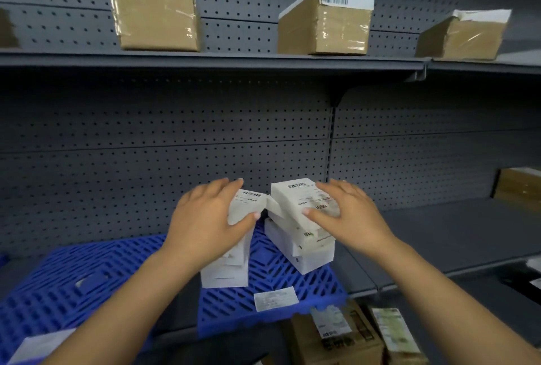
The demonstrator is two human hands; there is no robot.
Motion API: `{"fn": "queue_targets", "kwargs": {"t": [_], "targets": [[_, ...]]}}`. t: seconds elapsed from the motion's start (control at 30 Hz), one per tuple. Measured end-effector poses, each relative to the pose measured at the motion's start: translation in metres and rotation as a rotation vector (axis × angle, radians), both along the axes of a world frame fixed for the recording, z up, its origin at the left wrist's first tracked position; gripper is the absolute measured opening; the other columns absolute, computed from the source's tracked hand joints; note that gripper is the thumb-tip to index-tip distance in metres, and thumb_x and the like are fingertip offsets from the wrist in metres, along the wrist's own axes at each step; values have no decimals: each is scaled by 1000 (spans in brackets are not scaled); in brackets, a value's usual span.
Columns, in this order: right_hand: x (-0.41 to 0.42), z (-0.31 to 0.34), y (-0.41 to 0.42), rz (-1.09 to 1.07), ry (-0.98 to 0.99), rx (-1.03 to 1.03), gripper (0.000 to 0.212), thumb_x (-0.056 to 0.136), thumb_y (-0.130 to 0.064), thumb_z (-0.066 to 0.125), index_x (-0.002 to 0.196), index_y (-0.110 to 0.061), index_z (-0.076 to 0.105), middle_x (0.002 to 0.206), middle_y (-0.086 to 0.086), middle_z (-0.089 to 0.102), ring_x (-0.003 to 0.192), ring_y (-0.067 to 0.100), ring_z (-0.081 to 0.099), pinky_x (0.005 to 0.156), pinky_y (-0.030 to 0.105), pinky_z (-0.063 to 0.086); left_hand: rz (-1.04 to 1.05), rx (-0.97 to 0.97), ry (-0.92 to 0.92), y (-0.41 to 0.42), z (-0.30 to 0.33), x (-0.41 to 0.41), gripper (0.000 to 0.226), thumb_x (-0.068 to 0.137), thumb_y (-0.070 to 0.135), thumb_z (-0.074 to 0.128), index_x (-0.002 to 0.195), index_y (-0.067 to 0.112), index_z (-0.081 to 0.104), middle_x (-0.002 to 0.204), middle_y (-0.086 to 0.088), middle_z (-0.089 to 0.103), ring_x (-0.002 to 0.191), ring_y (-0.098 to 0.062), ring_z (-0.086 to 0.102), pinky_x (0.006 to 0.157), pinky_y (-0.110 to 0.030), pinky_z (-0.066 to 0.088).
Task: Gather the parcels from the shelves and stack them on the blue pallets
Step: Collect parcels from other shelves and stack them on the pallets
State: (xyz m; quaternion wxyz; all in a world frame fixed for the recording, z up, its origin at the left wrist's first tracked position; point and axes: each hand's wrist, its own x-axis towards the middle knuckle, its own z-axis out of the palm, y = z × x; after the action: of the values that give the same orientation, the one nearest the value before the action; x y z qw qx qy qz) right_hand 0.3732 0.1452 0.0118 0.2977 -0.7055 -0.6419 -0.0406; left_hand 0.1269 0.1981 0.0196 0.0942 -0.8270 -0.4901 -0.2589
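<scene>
Two stacks of small white parcels stand on a blue pallet [275, 285] in front of me. My left hand [207, 218] grips the top white parcel [247, 203] of the left stack [227, 271], thumb on its near edge. My right hand [348, 215] lies on the top parcel [298, 194] of the right stack [304, 247], fingers spread over its label, thumb at its near side. The right stack's upper parcels sit skewed. Three brown cardboard parcels [156, 13] [325, 22] [462, 35] stand on the upper shelf.
A second blue pallet [73, 274] lies to the left, with a white parcel [38, 347] at its near corner. A loose label [275, 298] lies on the pallet. Brown boxes [336, 335] sit below at the right. Another brown box [518, 186] rests on the grey shelf [453, 233].
</scene>
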Motion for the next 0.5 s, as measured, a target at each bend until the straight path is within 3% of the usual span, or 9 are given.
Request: {"fn": "queue_targets", "kwargs": {"t": [0.1, 0.23, 0.37, 0.5], "targets": [[5, 14, -15, 92, 26, 63, 69, 84, -60, 56, 144, -35, 35, 156, -6, 23, 145, 10, 10, 115, 30, 13, -4, 76, -34, -24, 14, 1, 64, 86, 54, 40, 146, 30, 35, 148, 5, 40, 133, -20, 39, 108, -37, 31], [11, 40, -34, 179, 18, 107, 67, 86, -56, 56, 145, -37, 32, 157, -10, 18, 145, 7, 6, 113, 27, 11, 22, 179, -37, -56, 42, 4, 72, 81, 60, 31, 144, 27, 40, 144, 4, 46, 130, -20, 43, 106, -40, 36], [10, 74, -48, 204, 22, 249, 61, 87, -54, 54, 142, -36, 36, 153, -11, 26, 142, 10, 17, 111, 28, 18, 74, 300, -19, -77, 77, 3, 67, 87, 58, 43, 144, 23, 41, 142, 1, 48, 130, -22, 44, 106, -42, 36], [7, 109, -57, 228, 7, 386, 60, 87, -54, 54, 142, -36, 36, 150, -11, 31, 139, 10, 21, 110, 31, 24, 108, 391, -54, -92, 112, 0, 70, 83, 57, 42, 144, 23, 41, 143, 1, 48, 131, -22, 43, 106, -41, 36]]}}
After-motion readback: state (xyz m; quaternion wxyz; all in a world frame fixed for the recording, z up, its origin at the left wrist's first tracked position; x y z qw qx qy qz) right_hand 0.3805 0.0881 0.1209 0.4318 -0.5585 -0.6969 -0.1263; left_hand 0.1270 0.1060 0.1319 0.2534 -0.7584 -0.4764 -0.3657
